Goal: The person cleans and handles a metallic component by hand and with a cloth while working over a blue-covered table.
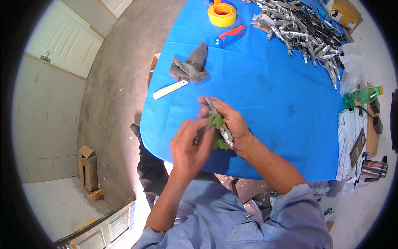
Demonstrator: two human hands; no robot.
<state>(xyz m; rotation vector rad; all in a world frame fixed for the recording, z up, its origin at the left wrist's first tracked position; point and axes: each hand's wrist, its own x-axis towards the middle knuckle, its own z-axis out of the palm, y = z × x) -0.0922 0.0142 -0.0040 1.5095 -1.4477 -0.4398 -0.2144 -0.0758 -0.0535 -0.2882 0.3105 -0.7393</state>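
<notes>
My right hand (pixel 237 126) is closed round a slim silver metal part (pixel 225 133), one narrow end pointing up and away, a thin rod sticking out at the near end. In my left hand (pixel 188 141) a crumpled green cloth (pixel 216 121) is pinched and wrapped partly over the part's middle. More of the cloth hangs below the part, between both hands. The left fingertips are partly hidden behind the cloth. Beyond the hands lie a cutter with a pale yellow handle (pixel 170 89) and a rumpled grey cloth (pixel 188 68), both on the blue-covered table (pixel 257 83).
Many similar silver and black metal parts (pixel 298 31) are heaped at the far right. A yellow tape roll (pixel 222 15) and a red-and-blue-handled tool (pixel 230 35) lie at the back. A green bottle (pixel 361 96) and a steel mug (pixel 374 169) stand along the right side.
</notes>
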